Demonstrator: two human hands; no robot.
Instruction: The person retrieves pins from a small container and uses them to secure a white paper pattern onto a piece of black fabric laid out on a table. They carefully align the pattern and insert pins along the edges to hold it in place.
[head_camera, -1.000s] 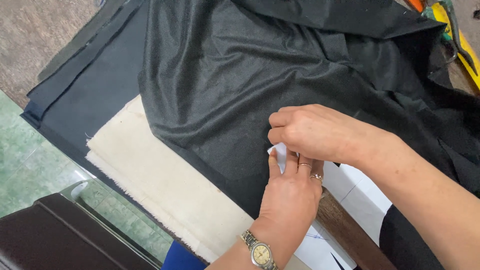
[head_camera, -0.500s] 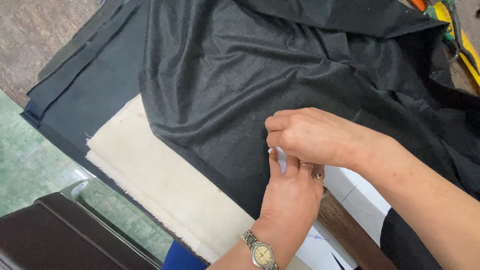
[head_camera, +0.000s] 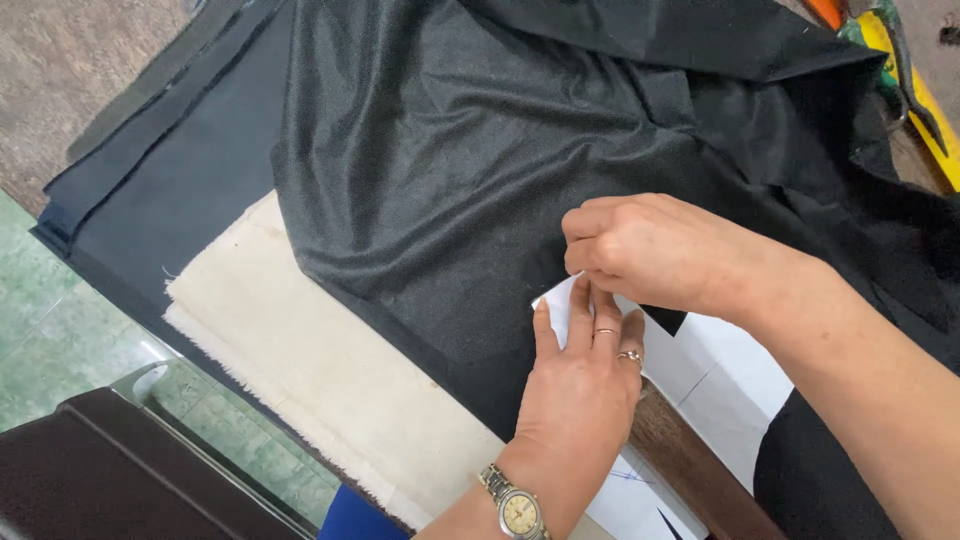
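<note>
L hand (head_camera: 580, 385) flat, fingers open, pinning white paper pattern (head_camera: 715, 375), long axis 11–5 o'clock; R hand (head_camera: 640, 250) pinching black fabric (head_camera: 450, 170) edge.

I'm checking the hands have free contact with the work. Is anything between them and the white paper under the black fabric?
Nothing visible. The left hand presses flat on the white paper, and the right hand pinches the black fabric edge directly over it.
</note>
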